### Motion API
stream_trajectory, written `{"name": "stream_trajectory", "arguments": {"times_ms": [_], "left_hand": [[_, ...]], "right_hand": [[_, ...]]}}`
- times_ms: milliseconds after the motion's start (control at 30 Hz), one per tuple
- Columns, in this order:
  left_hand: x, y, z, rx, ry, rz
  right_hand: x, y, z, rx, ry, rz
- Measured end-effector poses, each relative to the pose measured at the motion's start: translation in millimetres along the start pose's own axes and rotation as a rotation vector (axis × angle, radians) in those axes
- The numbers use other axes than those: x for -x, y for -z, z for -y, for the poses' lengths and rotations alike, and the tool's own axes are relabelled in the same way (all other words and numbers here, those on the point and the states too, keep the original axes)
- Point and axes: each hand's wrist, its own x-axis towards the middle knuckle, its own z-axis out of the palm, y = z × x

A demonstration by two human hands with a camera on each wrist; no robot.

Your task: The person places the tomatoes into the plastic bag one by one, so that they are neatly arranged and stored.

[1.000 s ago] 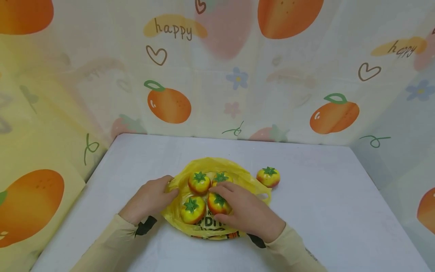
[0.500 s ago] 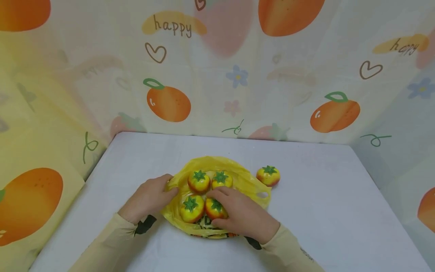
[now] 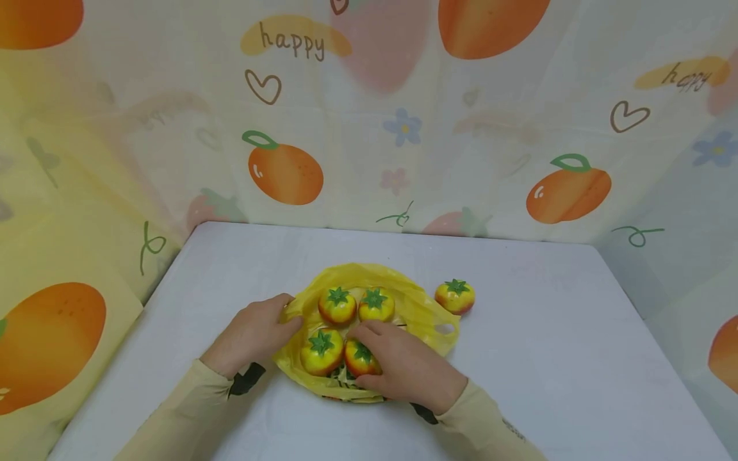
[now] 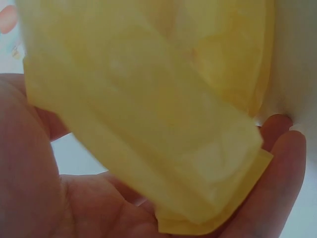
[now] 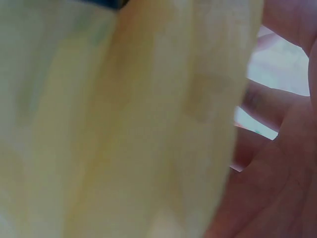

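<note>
A yellow plastic bag (image 3: 429, 306) lies spread with its mouth upward on the white table. Inside it sit several yellow-red tomatoes with green star-shaped tops: two at the back, the back-left tomato (image 3: 337, 307) and back-right tomato (image 3: 377, 306), and a front-left tomato (image 3: 321, 353). My right hand (image 3: 406, 363) grips the front-right tomato (image 3: 360, 358), fingers over its far side and thumb near the front. At the bag's left rim, my left hand (image 3: 254, 333) holds the plastic between thumb and fingers. Yellow film covers much of both wrist views and hides the tomatoes there.
One more tomato (image 3: 455, 296) stands outside the bag, just beyond its right edge. A fruit-printed curtain (image 3: 461, 147) rises behind and along both sides of the table (image 3: 553, 333).
My right hand has shifted left with the front-right tomato, and the front-left tomato has slid a little to the left. My left hand stays at the bag's rim.
</note>
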Motion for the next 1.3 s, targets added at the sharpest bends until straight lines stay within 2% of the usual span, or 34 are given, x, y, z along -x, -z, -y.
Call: {"name": "stream_trajectory", "arguments": {"times_ms": [433,800,933,1133,1300], "left_hand": [[-2.6,1.1,-1.8,0.003,-0.009,0.0],[-2.7,0.8,-3.1,0.005,-0.007,-0.006],[-3.1,-0.5,-2.3,0.02,-0.019,-0.006],[0.0,-0.5,-1.2,0.022,0.0,0.014],[3.5,-1.1,-1.5,0.037,0.008,0.022]], "right_hand": [[-1,4.0,-2,-0.014,-0.003,0.016],[5,18.3,-8,-0.026,-0.009,-0.006],[12,28.6,-15,-0.055,-0.022,-0.061],[24,44.7,-35,-0.117,-0.062,-0.204],[31,59.2,-60,-0.13,-0.163,-0.278]]}}
